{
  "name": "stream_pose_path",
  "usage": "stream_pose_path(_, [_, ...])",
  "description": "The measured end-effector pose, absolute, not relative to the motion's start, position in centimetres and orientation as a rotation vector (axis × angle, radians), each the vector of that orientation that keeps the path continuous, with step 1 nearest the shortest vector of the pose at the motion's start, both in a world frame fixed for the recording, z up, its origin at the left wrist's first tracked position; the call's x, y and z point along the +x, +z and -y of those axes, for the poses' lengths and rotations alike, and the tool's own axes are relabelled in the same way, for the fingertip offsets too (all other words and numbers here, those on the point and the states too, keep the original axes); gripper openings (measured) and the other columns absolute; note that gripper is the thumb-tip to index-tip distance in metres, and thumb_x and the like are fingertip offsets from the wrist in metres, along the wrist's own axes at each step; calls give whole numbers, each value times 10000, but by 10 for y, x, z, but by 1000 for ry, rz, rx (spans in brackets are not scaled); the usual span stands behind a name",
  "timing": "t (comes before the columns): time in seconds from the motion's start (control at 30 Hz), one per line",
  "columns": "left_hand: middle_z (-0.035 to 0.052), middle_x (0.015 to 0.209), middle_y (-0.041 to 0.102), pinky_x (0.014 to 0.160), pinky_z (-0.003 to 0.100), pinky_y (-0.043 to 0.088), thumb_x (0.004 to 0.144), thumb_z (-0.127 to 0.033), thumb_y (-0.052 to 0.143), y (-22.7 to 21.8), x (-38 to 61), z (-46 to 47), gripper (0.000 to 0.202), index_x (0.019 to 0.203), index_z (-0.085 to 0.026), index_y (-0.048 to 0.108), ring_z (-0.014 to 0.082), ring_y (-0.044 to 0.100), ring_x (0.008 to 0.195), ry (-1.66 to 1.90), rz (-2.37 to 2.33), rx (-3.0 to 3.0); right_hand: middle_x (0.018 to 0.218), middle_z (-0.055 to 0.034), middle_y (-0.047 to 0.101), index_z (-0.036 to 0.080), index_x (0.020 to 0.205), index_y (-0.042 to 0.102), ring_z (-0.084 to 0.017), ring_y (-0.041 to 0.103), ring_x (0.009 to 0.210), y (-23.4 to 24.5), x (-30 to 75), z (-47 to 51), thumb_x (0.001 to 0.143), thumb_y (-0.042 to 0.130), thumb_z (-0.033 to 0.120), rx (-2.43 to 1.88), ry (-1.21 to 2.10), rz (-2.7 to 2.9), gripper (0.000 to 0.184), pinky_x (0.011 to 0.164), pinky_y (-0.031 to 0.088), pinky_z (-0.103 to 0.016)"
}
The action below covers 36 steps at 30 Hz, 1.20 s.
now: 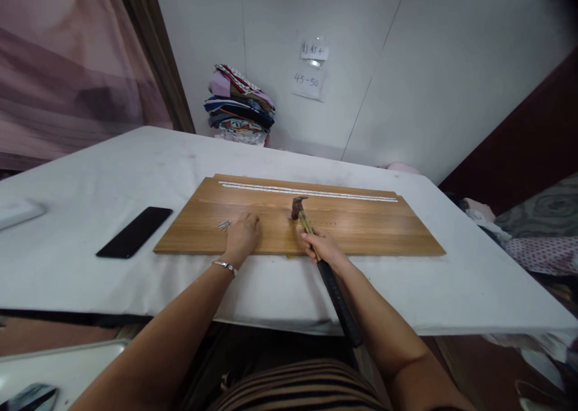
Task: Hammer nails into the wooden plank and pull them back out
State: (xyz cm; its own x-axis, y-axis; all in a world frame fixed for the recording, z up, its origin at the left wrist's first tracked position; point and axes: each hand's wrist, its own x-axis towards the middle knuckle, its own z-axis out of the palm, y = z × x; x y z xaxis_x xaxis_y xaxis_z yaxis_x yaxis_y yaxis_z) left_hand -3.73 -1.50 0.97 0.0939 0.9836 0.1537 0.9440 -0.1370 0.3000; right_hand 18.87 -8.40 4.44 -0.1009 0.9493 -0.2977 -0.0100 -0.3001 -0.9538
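Observation:
A wooden board (pixel 361 230) lies flat on the white table (pixel 90 182). My right hand (pixel 320 246) is closed round the shaft of a hammer (pixel 316 251), whose head (pixel 298 206) rests on the board's middle. My left hand (pixel 242 235) lies on the board with its fingers curled, beside a few loose nails (pixel 224 224) at its left. Whether it pinches a nail is hidden. A row of small dark nail marks (pixel 325 223) runs right of the hammer head. A white strip (pixel 307 191) runs along the board's far edge.
A black phone (pixel 134 231) lies left of the board. A pile of folded cloth (pixel 239 105) stands at the back wall beneath paper notes (pixel 311 68). A white object (pixel 18 211) sits at the far left. Bedding (pixel 537 242) shows on the right.

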Motion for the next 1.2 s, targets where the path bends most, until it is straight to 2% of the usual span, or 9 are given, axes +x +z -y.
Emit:
stream_pose_path(0.17, [162, 1205, 701, 899, 381, 515, 1008, -250, 353, 8, -37, 14, 413, 1121, -162, 741, 273, 695, 1033, 512, -2007, 2194, 480, 103, 457, 231, 823, 531, -84, 364, 328, 45, 189, 84, 750, 617, 369, -1384, 1498, 1127, 178, 332, 300, -213])
stream_pose_path(0.6, [151, 1130, 713, 852, 347, 506, 1011, -234, 354, 16, -32, 16, 396, 1015, -135, 738, 256, 697, 1003, 386, -2041, 2198, 468, 109, 437, 241, 781, 496, -81, 365, 329, 33, 192, 82, 726, 616, 441, -1319, 1472, 1192, 240, 322, 310, -211])
stream_pose_path(0.8, [144, 1123, 711, 870, 332, 500, 1014, -229, 356, 14, -33, 16, 388, 1008, -142, 733, 245, 693, 1026, 390, -2042, 2229, 491, 116, 453, 231, 842, 521, -76, 375, 326, 37, 190, 83, 709, 639, 421, -1354, 1481, 1137, 260, 320, 288, -209])
stream_pose_path(1.2, [159, 1113, 711, 887, 350, 509, 1019, -251, 380, 10, -34, 14, 378, 1004, -130, 738, 263, 695, 1021, 424, -2019, 2232, 476, 110, 456, 235, 835, 512, -83, 376, 326, 33, 191, 82, 745, 636, 420, -1355, 1493, 1158, 240, 324, 289, -211])
